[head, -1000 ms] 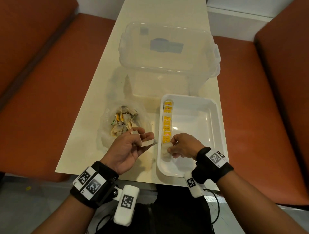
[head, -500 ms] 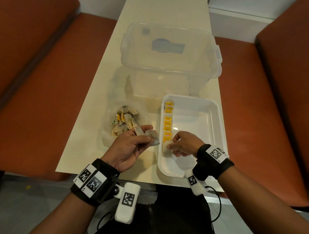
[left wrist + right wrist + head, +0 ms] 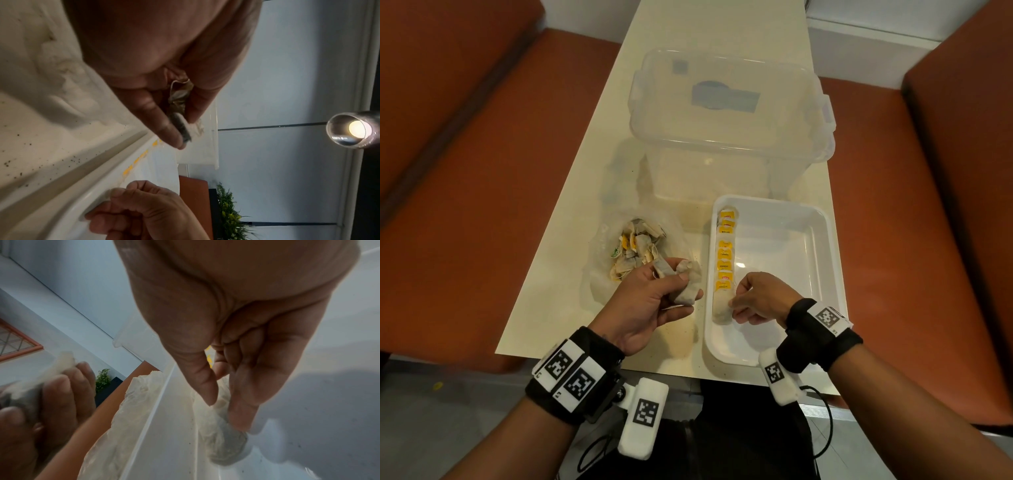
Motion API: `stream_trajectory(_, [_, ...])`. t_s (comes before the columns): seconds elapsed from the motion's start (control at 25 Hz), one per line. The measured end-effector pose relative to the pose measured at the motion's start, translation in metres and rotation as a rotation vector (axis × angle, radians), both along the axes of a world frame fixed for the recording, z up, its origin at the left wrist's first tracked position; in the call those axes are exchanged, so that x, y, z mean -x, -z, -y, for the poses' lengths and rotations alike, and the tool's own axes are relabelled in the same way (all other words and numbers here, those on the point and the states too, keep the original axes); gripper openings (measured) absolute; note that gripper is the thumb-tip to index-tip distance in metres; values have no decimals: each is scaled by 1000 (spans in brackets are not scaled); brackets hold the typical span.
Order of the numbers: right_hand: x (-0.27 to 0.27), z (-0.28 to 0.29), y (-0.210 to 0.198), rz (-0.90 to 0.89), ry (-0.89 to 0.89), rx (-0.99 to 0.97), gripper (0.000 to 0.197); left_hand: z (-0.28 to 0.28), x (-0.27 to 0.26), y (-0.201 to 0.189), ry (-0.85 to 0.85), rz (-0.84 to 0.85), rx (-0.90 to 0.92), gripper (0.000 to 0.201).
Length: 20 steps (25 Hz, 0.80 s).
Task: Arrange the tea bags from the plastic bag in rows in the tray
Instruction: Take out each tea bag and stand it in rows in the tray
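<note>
A white tray (image 3: 825, 240) lies at the table's front right, with a row of yellow-tagged tea bags (image 3: 725, 253) standing along its left wall. My right hand (image 3: 734, 301) is inside the tray at the near end of that row. Its thumb and forefinger pinch a tea bag (image 3: 722, 306) that stands against the wall; in the right wrist view the tea bag (image 3: 226, 443) shows under the right hand (image 3: 222, 410). My left hand (image 3: 678, 284) hovers left of the tray, gripping a few tea bags (image 3: 686, 286). A crumpled plastic bag (image 3: 599, 274) holding several tea bags (image 3: 635, 248) lies behind it.
A large clear lidded container (image 3: 722, 120) stands just behind the tray and the bag. The cream table (image 3: 592, 171) is narrow, with orange seats (image 3: 465, 188) on both sides. Tea dust speckles the tabletop near the tray's left rim (image 3: 68, 175).
My left hand has closed its fingers round its tea bags and drifted slightly toward the tray. My right hand has stayed at the row's near end, on the tea bag.
</note>
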State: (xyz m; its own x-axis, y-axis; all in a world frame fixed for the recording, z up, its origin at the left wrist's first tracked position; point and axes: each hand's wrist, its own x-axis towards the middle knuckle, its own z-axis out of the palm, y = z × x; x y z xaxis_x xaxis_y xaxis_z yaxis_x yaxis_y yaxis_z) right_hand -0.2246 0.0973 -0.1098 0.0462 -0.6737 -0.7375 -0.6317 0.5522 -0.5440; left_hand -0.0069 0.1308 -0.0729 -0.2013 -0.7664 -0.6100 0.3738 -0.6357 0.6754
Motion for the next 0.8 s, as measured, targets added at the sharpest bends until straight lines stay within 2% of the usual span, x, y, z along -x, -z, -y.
stream_trajectory(0.28, [1,0,1,7,-3,12,14,1,-1,5,24,39,17,31])
stream_trajectory(0.48, [3,1,2,3,24,0,15,-1,0,3,44,98,25,19])
stream_trajectory(0.6, [4,-1,-5,-60,1,92,20,0,1,3,39,126,52,17])
stream_trajectory(0.64, [2,-3,-11,-6,24,134,22,1,1,3,36,132,63,15])
stream_trajectory(0.8, [-10,-15,-45,435,168,159,28,1,8,5,61,135,98,12])
